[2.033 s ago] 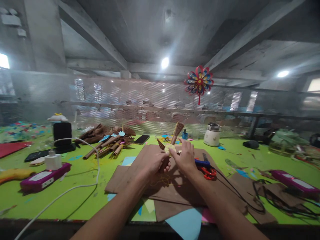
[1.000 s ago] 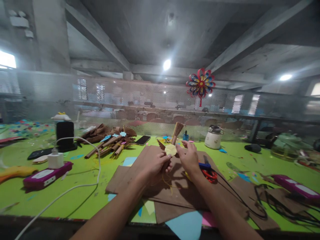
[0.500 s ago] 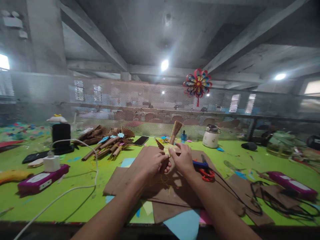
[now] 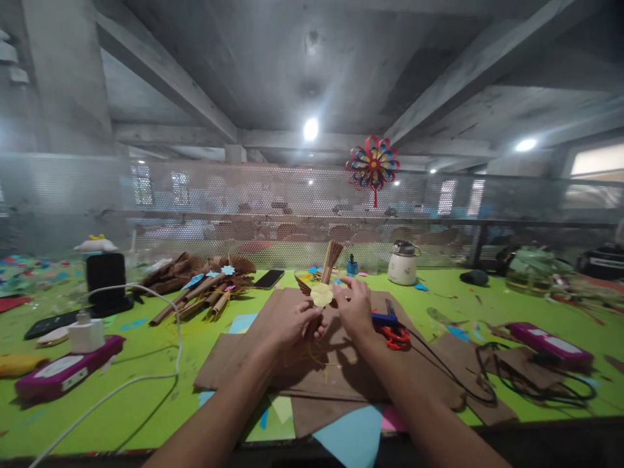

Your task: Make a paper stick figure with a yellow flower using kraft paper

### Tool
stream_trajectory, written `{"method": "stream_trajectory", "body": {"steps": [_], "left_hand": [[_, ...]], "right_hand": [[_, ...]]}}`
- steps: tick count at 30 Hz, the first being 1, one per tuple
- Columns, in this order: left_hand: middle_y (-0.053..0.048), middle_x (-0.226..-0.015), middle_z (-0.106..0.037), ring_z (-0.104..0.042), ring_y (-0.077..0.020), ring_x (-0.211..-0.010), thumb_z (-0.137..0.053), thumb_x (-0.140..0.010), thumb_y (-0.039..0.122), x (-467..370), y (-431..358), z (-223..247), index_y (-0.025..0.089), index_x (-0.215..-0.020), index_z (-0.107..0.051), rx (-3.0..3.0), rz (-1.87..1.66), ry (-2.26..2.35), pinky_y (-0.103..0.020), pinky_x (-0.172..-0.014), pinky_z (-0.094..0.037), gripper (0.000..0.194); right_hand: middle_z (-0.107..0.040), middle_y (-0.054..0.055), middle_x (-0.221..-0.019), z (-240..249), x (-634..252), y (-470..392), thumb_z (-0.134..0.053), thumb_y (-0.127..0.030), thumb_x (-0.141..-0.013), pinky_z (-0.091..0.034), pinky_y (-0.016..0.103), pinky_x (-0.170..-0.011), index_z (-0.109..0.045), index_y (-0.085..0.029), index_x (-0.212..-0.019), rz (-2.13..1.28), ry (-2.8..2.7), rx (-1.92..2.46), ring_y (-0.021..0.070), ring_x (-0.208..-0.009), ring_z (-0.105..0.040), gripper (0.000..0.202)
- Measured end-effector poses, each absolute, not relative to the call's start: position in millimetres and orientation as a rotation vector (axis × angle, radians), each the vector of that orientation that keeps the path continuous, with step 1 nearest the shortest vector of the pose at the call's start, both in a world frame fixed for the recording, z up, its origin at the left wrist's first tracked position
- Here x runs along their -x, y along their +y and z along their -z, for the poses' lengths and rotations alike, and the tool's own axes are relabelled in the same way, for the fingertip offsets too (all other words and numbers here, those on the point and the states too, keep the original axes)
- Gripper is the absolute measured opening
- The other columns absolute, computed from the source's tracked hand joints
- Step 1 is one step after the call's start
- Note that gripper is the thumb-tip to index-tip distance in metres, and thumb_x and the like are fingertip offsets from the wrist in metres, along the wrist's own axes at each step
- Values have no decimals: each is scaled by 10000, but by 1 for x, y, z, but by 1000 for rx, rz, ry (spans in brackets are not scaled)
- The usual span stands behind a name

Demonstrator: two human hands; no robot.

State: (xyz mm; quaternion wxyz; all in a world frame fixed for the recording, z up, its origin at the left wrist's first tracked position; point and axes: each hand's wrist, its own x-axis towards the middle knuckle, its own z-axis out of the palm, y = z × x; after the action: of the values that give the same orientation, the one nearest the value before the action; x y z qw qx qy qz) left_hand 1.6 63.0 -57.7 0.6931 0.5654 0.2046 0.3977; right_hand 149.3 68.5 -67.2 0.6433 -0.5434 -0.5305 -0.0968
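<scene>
Beyond my lime-green table (image 4: 448, 292) I faced a perforated screen (image 4: 292, 188), grey concrete beams (image 4: 166, 71), a glaring lamp (image 4: 311, 129) and a bright right-hand window (image 4: 599, 162).

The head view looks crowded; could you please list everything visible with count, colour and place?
Table: one, green, across the view
Paper flower: one, yellow, at centre
Pleated paper: two parts, brown, behind flower
Sheets: several, brown, below flower
Paper scraps: many, mixed colours, around table
Roll pile: one, brown, left
Phone: one, black, beyond sheets
Power strips: two, purple, left and right
Charger: one, white, on left strip
Cables: several, white left, black right
Tool: one, blue, on sheets
Looped handles: one set, red, beside tool
Flask: one, white, back right
Small bottle: one, blue, left of flask
Ornament: one, multicoloured, hanging above bottle
Mesh screen: one, grey, behind table
Left hand: one, bare, gripping flower edge
Right hand: one, bare, beside flower
</scene>
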Motion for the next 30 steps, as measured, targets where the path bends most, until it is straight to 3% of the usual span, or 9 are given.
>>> {"method": "stream_trajectory", "body": {"steps": [10,18,21,26,30], "left_hand": [[-17,-650,-581,-511,-97,-549,-595,-758,237,4,67,57,162,-781,-497,-1140,-905,507,-192,-520,-378,126],[-6,-617,-569,-492,-92,-495,-588,-782,294,9,65,50,156,-780,-521,-1104,-902,552,-193,-474,-366,153],[-4,-608,-570,-510,-94,-516,-599,-777,263,9,69,52,151,-793,-526,-1139,-922,533,-185,-476,-374,134],[-10,-643,-592,-525,-77,-528,-603,-731,146,13,79,59,147,-808,-507,-1170,-918,499,-158,-471,-370,123],[-39,-690,-629,-579,-91,-578,-603,-743,94,15,85,63,145,-824,-490,-1172,-963,481,-161,-501,-408,148]], "right_hand": [[-568,80,-819,64,-153,66,-498,-322,-768,-425,384,-804,-570,-192,-742,155,-1127,1185,241,-852,-522,151],[-511,31,-652,66,-149,64,-469,-377,-798,-422,336,-702,-460,-218,-534,93,-1206,1149,200,-709,-500,309],[-536,34,-682,68,-150,65,-480,-392,-806,-435,329,-694,-501,-209,-584,95,-1174,1127,197,-724,-514,289],[-619,78,-822,71,-159,75,-514,-429,-782,-464,349,-730,-574,-173,-832,9,-1034,1100,214,-791,-571,268],[-655,87,-795,76,-163,84,-514,-470,-770,-471,353,-698,-590,-167,-866,-55,-963,1093,225,-765,-601,327]]}}
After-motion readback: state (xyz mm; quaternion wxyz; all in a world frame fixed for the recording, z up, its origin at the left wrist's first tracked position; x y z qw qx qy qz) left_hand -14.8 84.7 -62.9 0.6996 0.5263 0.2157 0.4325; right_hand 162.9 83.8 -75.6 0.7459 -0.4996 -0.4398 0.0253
